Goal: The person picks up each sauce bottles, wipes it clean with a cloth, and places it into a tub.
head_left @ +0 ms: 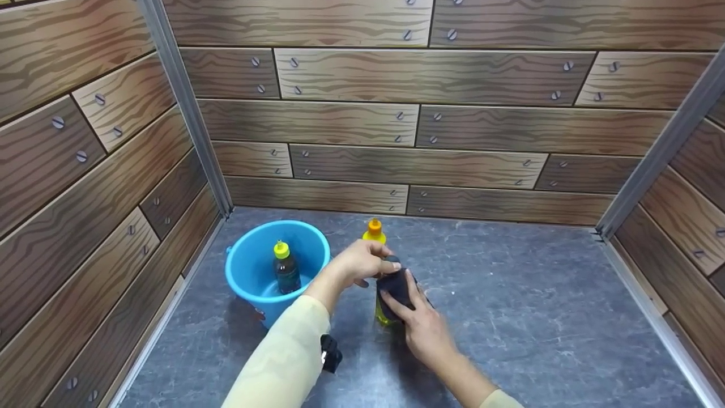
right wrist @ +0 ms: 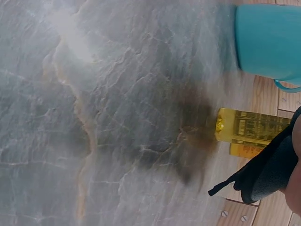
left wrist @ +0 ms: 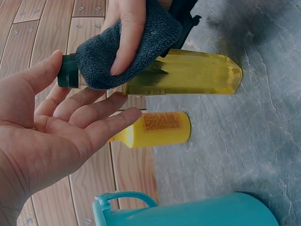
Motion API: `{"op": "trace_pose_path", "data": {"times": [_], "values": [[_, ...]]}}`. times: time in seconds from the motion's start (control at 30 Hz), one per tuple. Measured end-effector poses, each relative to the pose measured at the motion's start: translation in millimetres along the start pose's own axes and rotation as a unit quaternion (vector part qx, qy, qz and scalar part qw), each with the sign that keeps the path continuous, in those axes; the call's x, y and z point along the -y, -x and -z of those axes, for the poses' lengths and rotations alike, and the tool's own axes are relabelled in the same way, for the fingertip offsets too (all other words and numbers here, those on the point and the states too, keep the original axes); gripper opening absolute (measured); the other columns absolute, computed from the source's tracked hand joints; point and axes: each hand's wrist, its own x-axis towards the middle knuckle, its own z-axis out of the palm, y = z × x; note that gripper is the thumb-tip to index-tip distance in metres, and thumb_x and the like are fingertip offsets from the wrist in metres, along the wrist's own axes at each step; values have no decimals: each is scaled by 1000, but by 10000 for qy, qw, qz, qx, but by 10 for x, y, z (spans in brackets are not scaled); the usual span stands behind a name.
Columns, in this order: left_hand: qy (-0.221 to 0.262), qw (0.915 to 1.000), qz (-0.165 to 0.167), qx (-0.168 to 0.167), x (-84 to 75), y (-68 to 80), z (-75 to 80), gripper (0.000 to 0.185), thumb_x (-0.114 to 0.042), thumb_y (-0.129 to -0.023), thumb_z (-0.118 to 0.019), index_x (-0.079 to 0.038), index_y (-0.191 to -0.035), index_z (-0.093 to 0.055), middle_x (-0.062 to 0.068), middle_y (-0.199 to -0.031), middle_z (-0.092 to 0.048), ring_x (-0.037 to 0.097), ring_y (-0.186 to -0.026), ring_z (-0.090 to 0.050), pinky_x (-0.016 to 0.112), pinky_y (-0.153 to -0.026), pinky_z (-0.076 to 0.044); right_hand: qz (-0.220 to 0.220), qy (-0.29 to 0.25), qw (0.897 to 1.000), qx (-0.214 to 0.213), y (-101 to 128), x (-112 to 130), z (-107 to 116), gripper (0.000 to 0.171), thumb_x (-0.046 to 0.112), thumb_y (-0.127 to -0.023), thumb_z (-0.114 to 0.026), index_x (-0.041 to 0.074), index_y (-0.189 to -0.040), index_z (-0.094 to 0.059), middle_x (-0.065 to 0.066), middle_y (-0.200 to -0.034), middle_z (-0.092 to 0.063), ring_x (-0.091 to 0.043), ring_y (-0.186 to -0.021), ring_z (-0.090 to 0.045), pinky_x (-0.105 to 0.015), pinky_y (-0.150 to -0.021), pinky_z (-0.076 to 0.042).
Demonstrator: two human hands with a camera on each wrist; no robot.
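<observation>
A clear bottle of yellow liquid (left wrist: 202,73) with a dark green cap (left wrist: 68,70) stands upright on the grey tabletop. My left hand (head_left: 359,262) holds it at the top, thumb on the cap and fingers beside the neck. Round the bottle's upper body, my right hand (head_left: 425,328) grips a dark grey fluffy cloth (left wrist: 101,59), pressing it against the side. The cloth covers much of the bottle in the head view, and a thin black strip (right wrist: 221,187) hangs from it in the right wrist view. Just behind stands a yellow bottle (left wrist: 162,129) with an orange cap (head_left: 374,226).
To the left is a blue bucket (head_left: 246,260) with a dark bottle (head_left: 287,275) inside, topped by a yellow cap. Wood-patterned panels (head_left: 351,122) with metal corner strips enclose the back and sides. A black device (head_left: 330,354) shows beside the left sleeve.
</observation>
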Motion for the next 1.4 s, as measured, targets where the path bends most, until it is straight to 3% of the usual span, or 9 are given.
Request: {"op": "trace_pose_path", "data": {"times": [0.17,0.67,0.97,1.17,1.4], "values": [[34,10000,33,49,-2,-7,0,20,-27,-101,-77,-16,-117,-75,6,-117,-70,32,-115,-69,62,-99,-53,60,-73,9999,-130,24,-22,-56,75,-11,-86,-72,33,-146,-66,-27,-168,-31,-53,-134,-54,-57,-73,-61],[-89,9999,-21,44,8,-12,23,21,-30,-100,-78,-17,-116,-76,4,-114,-70,28,-108,-71,59,-94,-57,87,-186,9992,-355,55,-59,-168,76,-9,-86,-74,34,-147,-65,-28,-167,-31,-52,-123,-62,-54,-70,-61],[-73,10000,-42,23,-14,-9,23,23,-30,-99,-79,-18,-118,-76,5,-119,-69,30,-112,-70,59,-94,-57,159,-60,9993,-323,100,-115,-226,71,-6,-89,-75,36,-146,-66,-28,-167,-32,-46,-100,-71,-51,-65,-60],[-33,10000,-77,49,-24,-1,30,23,-29,-99,-79,-18,-118,-75,6,-123,-68,32,-116,-70,61,-97,-55,235,-106,9994,-219,139,-149,-268,72,-8,-89,-75,35,-145,-67,-31,-165,-34,-46,-111,-69,-51,-67,-60],[-15,10000,-10,34,1,-3,12,23,-29,-99,-79,-17,-118,-75,7,-126,-68,32,-115,-70,61,-97,-55,230,-43,9997,-109,194,-154,-307,71,-7,-86,-76,35,-143,-68,-31,-163,-36,-45,-105,-71,-50,-66,-60]]}}
